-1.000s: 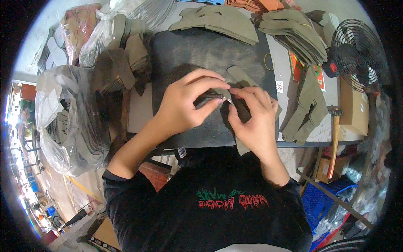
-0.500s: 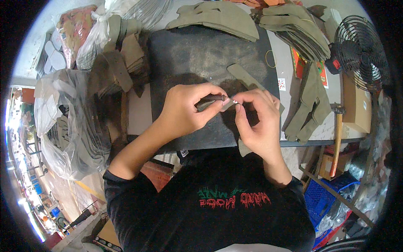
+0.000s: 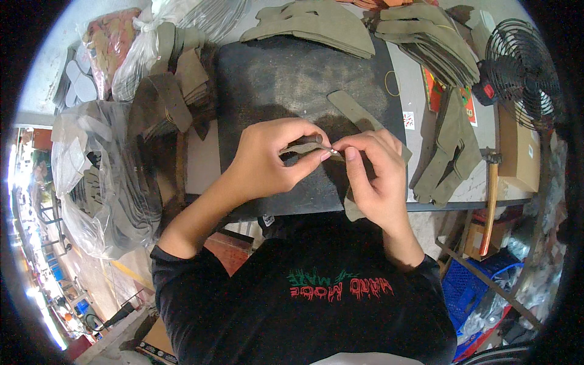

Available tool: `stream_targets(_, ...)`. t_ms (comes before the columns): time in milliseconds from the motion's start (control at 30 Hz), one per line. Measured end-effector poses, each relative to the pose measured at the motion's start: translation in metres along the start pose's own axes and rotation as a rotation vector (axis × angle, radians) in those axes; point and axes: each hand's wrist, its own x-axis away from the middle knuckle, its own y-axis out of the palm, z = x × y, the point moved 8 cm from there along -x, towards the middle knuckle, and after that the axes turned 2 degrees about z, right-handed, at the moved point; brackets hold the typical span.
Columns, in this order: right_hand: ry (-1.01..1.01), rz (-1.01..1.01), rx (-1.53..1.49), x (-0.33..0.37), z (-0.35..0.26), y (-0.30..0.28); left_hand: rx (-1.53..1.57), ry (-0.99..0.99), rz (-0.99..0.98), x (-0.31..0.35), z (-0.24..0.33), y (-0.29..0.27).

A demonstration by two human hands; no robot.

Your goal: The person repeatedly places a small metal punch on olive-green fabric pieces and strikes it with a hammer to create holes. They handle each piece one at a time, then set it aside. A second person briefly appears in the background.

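My left hand (image 3: 271, 155) is closed, thumb and forefinger pinching a folded olive-grey leather-like piece (image 3: 299, 148). A short dark brown rod-like thing (image 3: 311, 139) lies under the same forefinger; its kind is unclear. From the left fingertips a thin part with a small shiny tip (image 3: 334, 151) points right. My right hand (image 3: 380, 176) is closed, its thumb and forefinger meeting at that tip. Beneath the right hand a flat olive-grey strip (image 3: 353, 109) lies slanted, and another bit of the material (image 3: 353, 210) shows below the palm. The right hand's curled fingers are partly hidden.
Both hands are above a worn black work mat (image 3: 261, 73). Stacked olive pieces (image 3: 310, 24) lie behind it, with more (image 3: 447, 152) at right. A hammer (image 3: 490, 201) hangs over the table's right edge near a black fan (image 3: 523, 73). Filled plastic bags (image 3: 100, 182) stand left.
My right thumb has straightened slightly, and the dark rod-like thing has tilted, showing more of the folded piece below it. Both hands otherwise stay in nearly the same place.
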Motion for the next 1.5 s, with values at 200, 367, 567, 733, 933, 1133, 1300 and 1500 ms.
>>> stream_targets(200,0.033,-0.002,-0.041,0.0,0.001,0.0,-0.054,0.038,0.049,0.002,0.003,0.0)
stream_targets(367,-0.031,0.054,0.033,0.0,-0.005,-0.001,-0.082,-0.009,0.033,0.004,-0.001,0.001)
stream_targets(567,-0.086,0.086,0.09,0.002,-0.012,-0.002,-0.099,0.008,0.022,0.006,-0.006,0.002)
stream_targets(733,-0.119,0.082,0.123,0.002,-0.015,-0.003,-0.085,-0.016,0.021,0.007,-0.006,0.002)
stream_targets(933,-0.1,0.093,0.094,0.003,-0.012,-0.002,-0.112,-0.038,-0.032,0.005,-0.001,0.002)
stream_targets(1133,-0.12,0.101,0.086,0.003,-0.013,-0.003,-0.105,-0.016,-0.047,0.004,0.003,0.002)
stream_targets(1300,-0.122,0.076,0.111,0.003,-0.016,-0.004,-0.106,-0.014,-0.042,0.005,0.002,0.002)
stream_targets(1500,-0.117,0.062,0.09,0.001,-0.015,-0.003,-0.066,0.013,-0.034,0.004,0.004,0.002)
